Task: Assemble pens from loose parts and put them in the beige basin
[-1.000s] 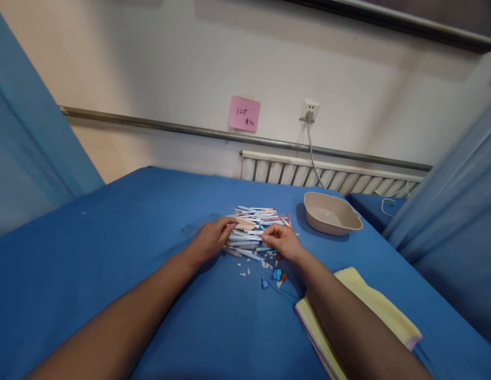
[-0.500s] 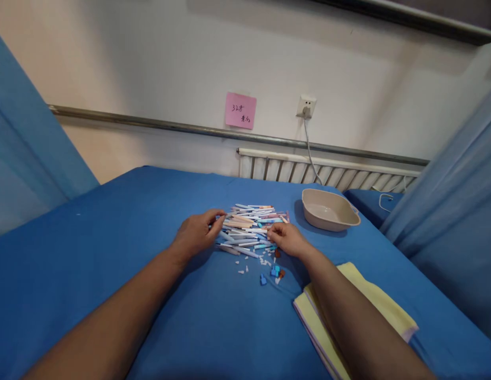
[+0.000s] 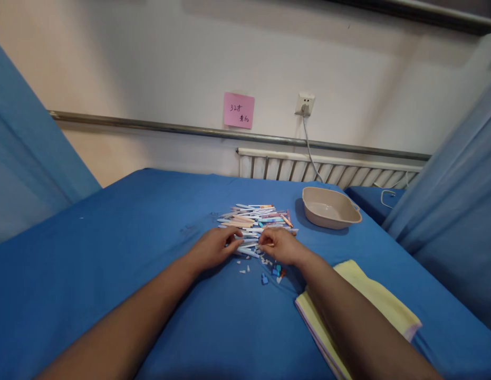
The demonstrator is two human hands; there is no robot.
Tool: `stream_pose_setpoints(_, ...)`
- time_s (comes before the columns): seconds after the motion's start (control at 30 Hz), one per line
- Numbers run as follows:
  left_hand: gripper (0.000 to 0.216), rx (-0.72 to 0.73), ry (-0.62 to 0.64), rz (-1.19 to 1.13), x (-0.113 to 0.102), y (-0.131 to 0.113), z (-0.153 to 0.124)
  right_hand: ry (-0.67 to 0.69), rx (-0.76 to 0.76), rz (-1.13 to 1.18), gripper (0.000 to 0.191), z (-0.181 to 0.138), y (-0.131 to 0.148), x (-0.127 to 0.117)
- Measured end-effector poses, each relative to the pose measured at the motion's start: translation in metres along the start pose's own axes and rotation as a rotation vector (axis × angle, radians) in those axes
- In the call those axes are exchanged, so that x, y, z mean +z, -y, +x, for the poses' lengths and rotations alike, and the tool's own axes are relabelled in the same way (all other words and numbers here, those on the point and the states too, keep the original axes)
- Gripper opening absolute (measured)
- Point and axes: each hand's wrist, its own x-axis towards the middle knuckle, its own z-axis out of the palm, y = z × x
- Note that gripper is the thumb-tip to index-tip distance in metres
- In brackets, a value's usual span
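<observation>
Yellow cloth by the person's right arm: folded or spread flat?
Folded: the yellow cloth shows stacked layers along its left edge.

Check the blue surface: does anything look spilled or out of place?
Yes: small white pieces and blue pieces lie scattered on the near side of the pen-like sticks. They look spilled, since the sticks mostly line up while these lie every which way.
</observation>
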Motion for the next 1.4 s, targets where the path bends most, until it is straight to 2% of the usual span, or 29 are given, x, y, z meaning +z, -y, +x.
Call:
stream_pose_setpoints(0.2,0.023,0.059,0.033,0.113,0.002,-0.004,-0.002,0.047,0.011,-0.026,0.009,0.001,-0.001,0.003)
stream_pose_setpoints(0.37,0.022,0.085,0.082,0.156,-0.001,-0.003,-0.002,0.013,0.001,-0.018,0.007,0.003,-0.007,0.003)
stream_pose_setpoints(0.7,0.018,0.047,0.152,0.195,-0.005,-0.003,-0.001,-0.065,0.002,-0.045,0.006,0.003,-0.009,-0.003)
stream_pose_setpoints(1.03,0.024,0.008,0.083,0.215,-0.005,0.002,-0.001,-0.072,0.008,-0.025,0.009,0.002,-0.011,-0.003)
stream_pose_setpoints(1.17,0.027,0.028,0.049,0.269,-0.007,-0.002,0.002,-0.064,0.04,0.063,0.014,0.003,-0.007,-0.001)
stream_pose_setpoints(1.23,0.029,0.048,0.008,0.323,-0.013,-0.009,0.009,-0.061,0.06,0.115,0.018,0.009,-0.001,-0.01)
stream_pose_setpoints(1.3,0.03,0.082,-0.048,0.372,-0.024,-0.02,0.019,-0.103,0.031,0.108,0.025,0.019,0.011,-0.029)
stream_pose_setpoints(1.4,0.031,0.122,-0.174,0.345,-0.05,-0.047,0.036,-0.326,-0.098,0.075,0.038,0.037,0.037,-0.072)
